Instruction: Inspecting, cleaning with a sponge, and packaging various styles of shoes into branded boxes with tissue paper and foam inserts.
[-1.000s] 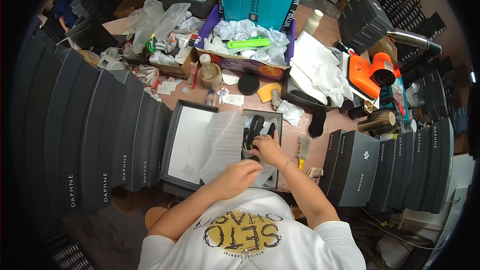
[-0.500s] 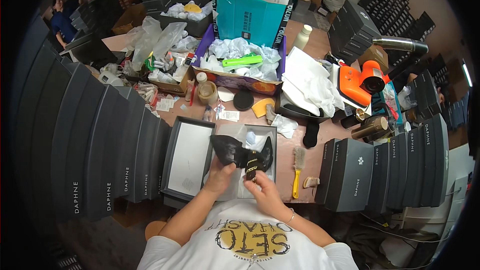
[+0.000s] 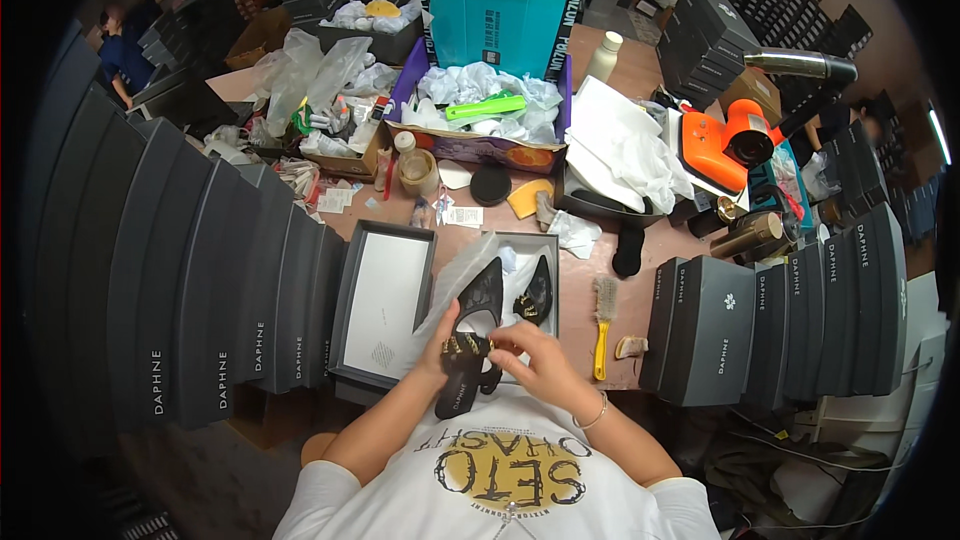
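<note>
My left hand [image 3: 436, 348] is closed round the side of a black pointed shoe [image 3: 482, 292], toe pointing away from me and insole facing up. The shoe has a gold chain trim on its strap. At that strap, the fingers of my right hand [image 3: 537, 360] are pinched together on its right side. The matching black shoe [image 3: 541, 290] lies in an open grey shoebox [image 3: 554, 325] behind, among white tissue paper [image 3: 455, 275]. Left of the box rests its upturned lid [image 3: 385, 290], pale inside.
Stacks of dark shoeboxes [image 3: 230, 290] [image 3: 700, 330] flank both sides. A yellow-handled brush [image 3: 602, 335] lies to the right. Behind stand a jar [image 3: 416, 175], a purple box of tissue [image 3: 470, 148] and an orange device [image 3: 715, 145]. A person in blue [image 3: 124, 60] is far left.
The held shoe has come nearer to me and turned from sideways to insole up. My left hand has shifted up along it, and my right hand has moved slightly right, still at the strap.
</note>
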Motion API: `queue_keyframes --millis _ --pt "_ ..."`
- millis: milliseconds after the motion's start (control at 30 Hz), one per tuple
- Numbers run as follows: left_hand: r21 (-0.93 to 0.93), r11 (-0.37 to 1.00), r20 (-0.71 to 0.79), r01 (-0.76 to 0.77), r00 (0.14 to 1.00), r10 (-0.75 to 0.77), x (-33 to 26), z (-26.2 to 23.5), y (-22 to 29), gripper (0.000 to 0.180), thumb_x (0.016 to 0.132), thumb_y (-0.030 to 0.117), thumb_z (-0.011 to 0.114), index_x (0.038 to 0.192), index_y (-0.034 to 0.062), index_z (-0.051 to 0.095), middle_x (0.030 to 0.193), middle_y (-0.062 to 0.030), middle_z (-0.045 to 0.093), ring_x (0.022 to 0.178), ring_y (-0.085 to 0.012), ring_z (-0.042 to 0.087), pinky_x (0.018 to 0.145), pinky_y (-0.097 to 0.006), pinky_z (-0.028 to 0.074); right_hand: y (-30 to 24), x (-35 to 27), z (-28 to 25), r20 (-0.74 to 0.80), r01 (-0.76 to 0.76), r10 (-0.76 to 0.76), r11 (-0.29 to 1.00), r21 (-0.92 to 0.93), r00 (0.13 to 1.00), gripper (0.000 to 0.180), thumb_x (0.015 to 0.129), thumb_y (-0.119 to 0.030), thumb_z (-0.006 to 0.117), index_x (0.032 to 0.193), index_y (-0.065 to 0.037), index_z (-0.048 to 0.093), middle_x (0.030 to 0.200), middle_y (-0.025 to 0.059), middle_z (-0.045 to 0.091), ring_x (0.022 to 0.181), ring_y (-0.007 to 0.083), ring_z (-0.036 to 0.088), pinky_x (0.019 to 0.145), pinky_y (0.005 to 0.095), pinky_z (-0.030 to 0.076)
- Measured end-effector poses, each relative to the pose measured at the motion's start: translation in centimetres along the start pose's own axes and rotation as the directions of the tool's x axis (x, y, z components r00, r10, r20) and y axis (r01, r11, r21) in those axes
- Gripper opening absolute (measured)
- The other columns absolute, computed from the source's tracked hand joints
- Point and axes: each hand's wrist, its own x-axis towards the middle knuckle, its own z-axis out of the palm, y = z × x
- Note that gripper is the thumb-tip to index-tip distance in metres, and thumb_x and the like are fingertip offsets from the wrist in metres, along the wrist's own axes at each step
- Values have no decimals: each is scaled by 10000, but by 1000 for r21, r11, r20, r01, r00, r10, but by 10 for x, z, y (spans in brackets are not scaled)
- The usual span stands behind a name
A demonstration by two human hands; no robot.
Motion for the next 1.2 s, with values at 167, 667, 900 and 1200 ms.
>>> queue_keyframes --millis 167,667,900,1200 --pt "344 933 -126 108 990 -68 -62 -32 8 665 920 536 500 1320 13 405 1165 -137 548 1060 -225 584 892 -349 502 -4 -13 25 257 275 -269 961 13 928 238 854 -159 671 1035 -12 625 956 109 626 972 280 579 817 344 479" --pt "619 785 -27 -10 999 33 -30 18 -5 708 816 102 678 1389 27 268 1158 -92 556 1021 -142 585 882 -290 494 17 67 2 13 84 -109 673 -735 994 282 794 -226 688 992 -47 598 1169 189 554 1007 366 561 775 455 460" --pt "604 797 -54 -10 997 53 -21 9 -40 640 821 63 664 1367 -4 338 1137 -67 560 988 -111 570 857 -264 485 86 44 17 5 11 -12 660 -751 1000 325 747 -184 681 971 35 595 1405 261 371 1261 399 404 954 506 405" --pt "359 932 -232 -52 962 143 -31 -2 -30 523 801 112 646 1264 12 423 1101 -94 595 972 -153 602 877 -313 489 83 39 -25 -302 -41 -76 931 -364 950 165 736 -101 610 845 21 630 1058 180 621 1033 331 577 901 458 454"
